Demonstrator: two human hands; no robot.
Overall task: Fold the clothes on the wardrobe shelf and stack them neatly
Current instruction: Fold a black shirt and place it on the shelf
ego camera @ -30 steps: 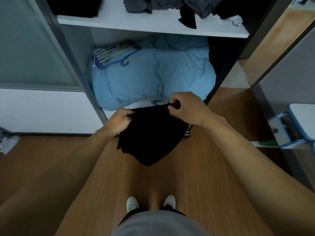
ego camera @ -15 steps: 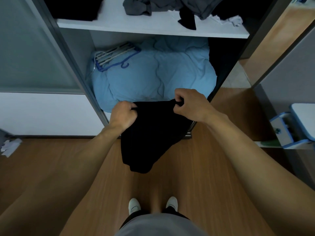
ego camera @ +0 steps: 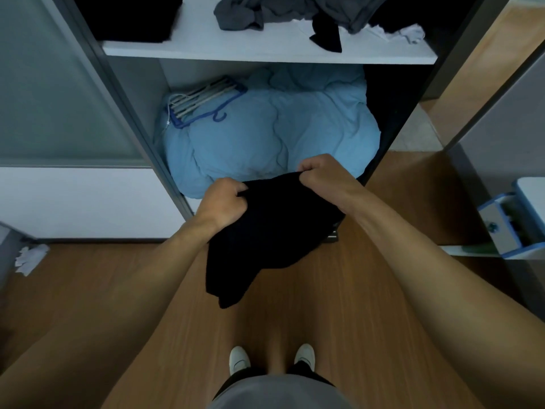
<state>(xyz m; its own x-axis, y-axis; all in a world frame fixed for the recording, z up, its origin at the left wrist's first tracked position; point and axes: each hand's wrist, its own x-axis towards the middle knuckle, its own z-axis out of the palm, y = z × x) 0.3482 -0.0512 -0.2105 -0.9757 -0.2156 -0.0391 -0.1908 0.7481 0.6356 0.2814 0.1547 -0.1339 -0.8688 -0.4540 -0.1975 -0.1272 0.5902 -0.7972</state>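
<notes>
Both hands held 1 black garment [ego camera: 265, 231] in front of the open wardrobe, above the wooden floor [ego camera: 339, 305] and below the white shelf [ego camera: 265, 51]. The left hand [ego camera: 222, 202] had its fingers curled tight around the garment's upper left edge. The right hand [ego camera: 324, 178] pinched the upper right edge with curled fingers, knuckles up.

Against the view from 1 second before, the 2 hands stood a little closer together, and the cloth between them arched up instead of running flat. The garment also hung longer: its lowest corner had dropped further toward the floor and shifted left, so the cloth tapered to a narrow point under the left wrist. The grip of each hand looked unchanged.

On the shelf above, a heap of unfolded grey clothes [ego camera: 265, 10] lay mixed with a black piece [ego camera: 326, 36] and some white cloth [ego camera: 410, 33]; a dark folded stack [ego camera: 132, 16] sat at the shelf's left end. Below the shelf, a light blue duvet [ego camera: 280, 137] filled the compartment, with a bundle of hangers [ego camera: 203, 98] lying on its upper left. 2 white shoes [ego camera: 239, 358] showed at the bottom. A crumpled white scrap [ego camera: 29, 258] lay on the floor at left, and a blue-edged drawer [ego camera: 507, 225] stood open at right.
</notes>
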